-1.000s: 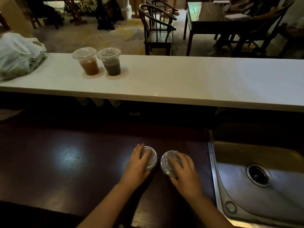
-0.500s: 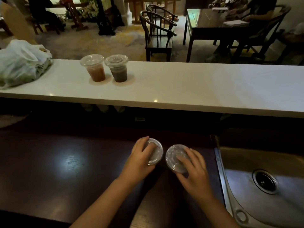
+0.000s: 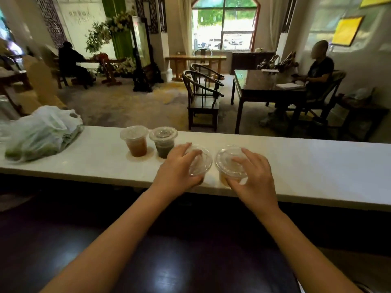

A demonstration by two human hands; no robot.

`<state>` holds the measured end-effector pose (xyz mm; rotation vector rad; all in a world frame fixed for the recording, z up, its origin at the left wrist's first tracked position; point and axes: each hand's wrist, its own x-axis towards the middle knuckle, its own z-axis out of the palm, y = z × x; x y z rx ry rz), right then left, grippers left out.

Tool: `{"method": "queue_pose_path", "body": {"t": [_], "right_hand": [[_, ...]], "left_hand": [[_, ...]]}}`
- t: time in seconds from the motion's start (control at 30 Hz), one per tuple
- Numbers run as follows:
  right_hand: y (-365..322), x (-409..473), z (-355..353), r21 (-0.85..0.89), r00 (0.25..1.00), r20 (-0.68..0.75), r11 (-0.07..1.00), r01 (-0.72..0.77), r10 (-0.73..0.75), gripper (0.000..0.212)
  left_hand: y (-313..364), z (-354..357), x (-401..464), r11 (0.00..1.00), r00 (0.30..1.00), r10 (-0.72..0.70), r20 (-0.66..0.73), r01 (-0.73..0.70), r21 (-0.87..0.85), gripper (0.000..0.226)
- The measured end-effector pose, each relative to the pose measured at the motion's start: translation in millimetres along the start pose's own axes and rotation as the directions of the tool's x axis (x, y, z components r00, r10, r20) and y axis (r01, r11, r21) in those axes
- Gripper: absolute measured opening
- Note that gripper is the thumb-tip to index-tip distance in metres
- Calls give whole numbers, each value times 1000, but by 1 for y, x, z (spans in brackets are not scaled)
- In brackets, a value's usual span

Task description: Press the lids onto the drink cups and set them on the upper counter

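Both hands grasping lidded cups at surface's near edge: left hand (image 3: 176, 169) around left cup (image 3: 198, 163), right hand (image 3: 252, 175) around right cup (image 3: 230, 163). Thin, squashy plastic; best gripped gently, low on walls.

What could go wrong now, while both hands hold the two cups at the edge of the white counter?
1. Both held cups, left and right, sit close to the near edge of the upper counter; released there, they might tip off.
2. The left hand is close to the dark drink and could knock it.
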<state>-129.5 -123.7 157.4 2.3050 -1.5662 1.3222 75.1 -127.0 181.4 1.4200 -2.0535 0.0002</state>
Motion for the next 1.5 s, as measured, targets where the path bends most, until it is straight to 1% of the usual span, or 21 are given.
{"method": "queue_pose_path", "body": {"t": [0.07,0.17,0.27,0.37,0.57,0.7,0.8,0.87,0.9,1.0,1.23,1.3,1.37,1.47,1.5], "right_hand": [[1,19,11,-9,1000,12,1000,12,-12,52],[7,43,30,-11,1000,24,1000,-19,19,54],[15,59,46,-46,997,44,998,-54,56,55],[25,72,55,-65,994,49,993,-97,100,53],[45,82,63,-88,976,67,976,-201,207,54],[50,80,64,-63,967,77,969,-239,243,57],[51,81,65,-61,967,95,971,-233,238,56],[50,83,66,-64,965,108,971,-232,238,56],[49,84,65,-66,964,112,970,-234,240,56],[48,87,66,-45,959,130,968,-249,253,56],[52,91,68,-62,942,192,962,-267,275,59],[52,90,66,-93,939,211,961,-259,273,58],[51,91,64,-119,927,255,961,-250,273,58],[47,91,58,-183,922,285,959,-214,261,60],[42,92,53,-230,922,287,953,-196,259,61]], "left_hand": [[-6,-1,17,1000,1000,-19,-8,19,-17,56],[-18,3,38,998,998,-61,0,61,-7,52],[-31,15,55,994,993,-107,41,105,41,54],[-41,30,69,989,986,-144,78,141,44,55],[-44,53,92,990,984,-141,113,139,21,56],[-45,61,92,998,998,-61,23,60,11,49],[-45,63,84,998,998,14,-56,-10,69,47],[-45,63,82,995,993,35,-108,-24,100,46],[-45,62,81,994,993,32,-110,-20,108,46],[-49,63,81,995,998,0,-68,7,103,48],[-55,63,81,989,999,-4,-47,10,148,48],[-55,62,80,987,999,-17,-35,22,156,50],[-56,62,80,984,999,-41,24,36,173,53],[-55,56,81,973,993,-74,97,51,224,60],[-50,49,81,971,991,-72,116,43,234,61]]}}
